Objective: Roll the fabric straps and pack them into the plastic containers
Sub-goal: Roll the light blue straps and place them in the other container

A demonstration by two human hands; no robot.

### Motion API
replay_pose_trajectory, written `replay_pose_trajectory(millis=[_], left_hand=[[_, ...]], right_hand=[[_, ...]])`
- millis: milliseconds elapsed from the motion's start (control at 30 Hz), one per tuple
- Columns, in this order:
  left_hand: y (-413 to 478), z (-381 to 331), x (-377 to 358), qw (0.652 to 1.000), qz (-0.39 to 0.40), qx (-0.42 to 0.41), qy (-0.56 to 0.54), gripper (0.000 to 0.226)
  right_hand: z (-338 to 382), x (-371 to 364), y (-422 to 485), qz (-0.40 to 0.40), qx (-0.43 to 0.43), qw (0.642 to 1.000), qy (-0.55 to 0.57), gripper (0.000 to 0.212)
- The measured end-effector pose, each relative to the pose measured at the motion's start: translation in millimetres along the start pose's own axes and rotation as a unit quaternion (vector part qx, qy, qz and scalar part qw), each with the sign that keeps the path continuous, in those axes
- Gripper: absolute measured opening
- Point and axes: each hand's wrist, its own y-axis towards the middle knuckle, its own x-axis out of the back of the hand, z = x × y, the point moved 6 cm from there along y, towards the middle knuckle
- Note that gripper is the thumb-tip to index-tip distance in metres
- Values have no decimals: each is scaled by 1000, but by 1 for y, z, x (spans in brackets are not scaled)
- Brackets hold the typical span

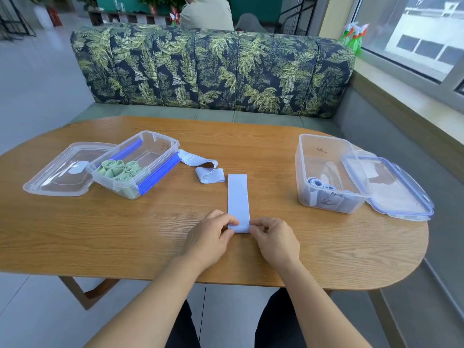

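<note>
Your left hand and right hand are both pinched on the near end of the pale blue strap, thumbs and fingertips clamped on its two corners where a first small fold seems to be starting. The strap lies flat on the surface, running straight away from your hands.

It looks light, soft and limp, a flat woven or elastic band with no stiffness of its own, so it will likely spring open if you let go of the roll. Hold it at the edges, as you are doing, keep the first turn tight and square, and keep pressure on the roll against the surface so it does not skew to one side.

Beyond your right hand and out to the right stands the clear container, with blue rolls already in its near end; its lid lies just beside it, farther right. That looks like the place for this strap. Ahead of your left hand lies another blue strap, loose and curled, still to roll. Farther left is the container with blue clips holding green rolls, with its own lid at its far side.
</note>
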Motion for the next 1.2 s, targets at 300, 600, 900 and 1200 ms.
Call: replay_pose_trajectory(millis=[300,600,900,1200], left_hand=[[15,8,-2,999,40,7,-14,19],[14,8,-1,999,30,25,-24,26],[-2,2,-3,999,25,20,-1,19],[-34,-4,-7,1000,23,-5,6,20]], right_hand=[[10,-12,4,-21,103,994,-19,25],[13,-10,11,3,96,994,-53,27],[12,-5,-5,27,101,990,-99,26],[4,-2,-32,49,101,988,-109,27]])
